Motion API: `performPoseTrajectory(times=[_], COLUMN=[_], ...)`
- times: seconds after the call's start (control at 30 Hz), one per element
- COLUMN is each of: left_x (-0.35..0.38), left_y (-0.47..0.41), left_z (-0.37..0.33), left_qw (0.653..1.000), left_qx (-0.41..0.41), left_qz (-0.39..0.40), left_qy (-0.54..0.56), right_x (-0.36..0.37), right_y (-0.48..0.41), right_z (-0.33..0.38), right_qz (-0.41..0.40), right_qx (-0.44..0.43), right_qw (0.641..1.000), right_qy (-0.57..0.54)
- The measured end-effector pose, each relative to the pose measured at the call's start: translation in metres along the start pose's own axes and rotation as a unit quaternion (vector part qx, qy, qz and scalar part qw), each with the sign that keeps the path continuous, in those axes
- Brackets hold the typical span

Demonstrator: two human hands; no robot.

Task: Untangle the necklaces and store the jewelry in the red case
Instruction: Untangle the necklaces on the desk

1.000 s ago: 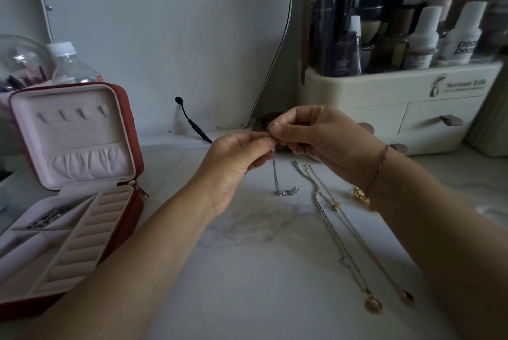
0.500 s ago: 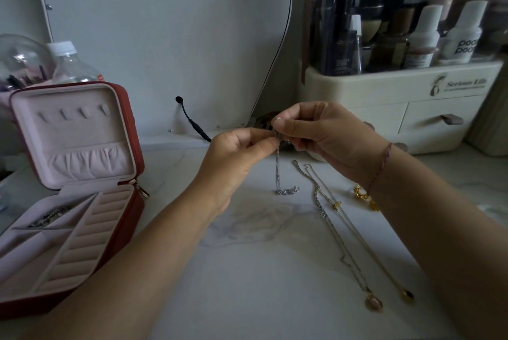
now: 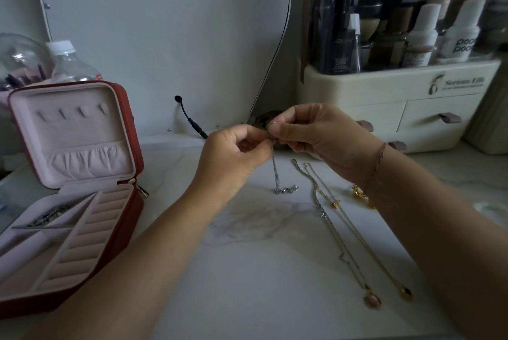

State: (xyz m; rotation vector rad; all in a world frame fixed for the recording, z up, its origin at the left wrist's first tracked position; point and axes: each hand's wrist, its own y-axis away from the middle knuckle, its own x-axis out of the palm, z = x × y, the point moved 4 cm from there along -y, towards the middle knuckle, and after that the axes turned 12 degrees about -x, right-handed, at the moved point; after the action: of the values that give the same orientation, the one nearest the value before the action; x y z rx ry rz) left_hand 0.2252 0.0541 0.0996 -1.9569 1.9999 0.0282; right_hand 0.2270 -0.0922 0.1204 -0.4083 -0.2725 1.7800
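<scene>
My left hand [image 3: 233, 156] and my right hand [image 3: 316, 137] meet above the marble top, both pinching the upper end of a short silver chain [image 3: 276, 174]. The chain hangs straight down and its lower end curls on the table. To the right lie two long necklaces side by side, a silver one [image 3: 334, 232] with a pink pendant and a gold one [image 3: 365, 243] with a dark oval pendant. A small gold piece [image 3: 358, 191] lies by my right wrist. The red case [image 3: 137, 155] stands open at the left, with a dark chain [image 3: 48, 215] in one pink compartment.
A cream drawer organiser [image 3: 398, 108] full of cosmetic bottles stands at the back right. A mirror [image 3: 165, 37] leans against the wall, a black cable [image 3: 189, 119] at its foot. A plastic bottle [image 3: 70, 61] and a clear dome [image 3: 19, 61] sit behind the case.
Both hands stay together on the chain's top end with only small finger movements. The chain hangs as before.
</scene>
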Motion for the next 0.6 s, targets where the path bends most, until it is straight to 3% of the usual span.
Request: performPoseTrajectory(times=[0.2, 0.37, 0.6], left_x=[0.001, 0.010, 0.008], left_y=[-0.003, -0.001, -0.004], left_z=[0.003, 0.005, 0.008], left_qw=[0.998, 0.958, 0.963], left_qx=[-0.039, -0.133, -0.144], left_qz=[0.007, 0.181, 0.177], left_qy=[0.043, 0.179, 0.144], right_x=[0.000, -0.002, -0.001], right_y=[0.000, -0.001, 0.000], right_z=[0.001, -0.003, -0.002], right_qz=[-0.017, -0.029, -0.058], right_qx=[-0.008, -0.004, -0.025], right_qw=[1.000, 0.999, 0.997], right_qy=[0.002, -0.022, -0.039])
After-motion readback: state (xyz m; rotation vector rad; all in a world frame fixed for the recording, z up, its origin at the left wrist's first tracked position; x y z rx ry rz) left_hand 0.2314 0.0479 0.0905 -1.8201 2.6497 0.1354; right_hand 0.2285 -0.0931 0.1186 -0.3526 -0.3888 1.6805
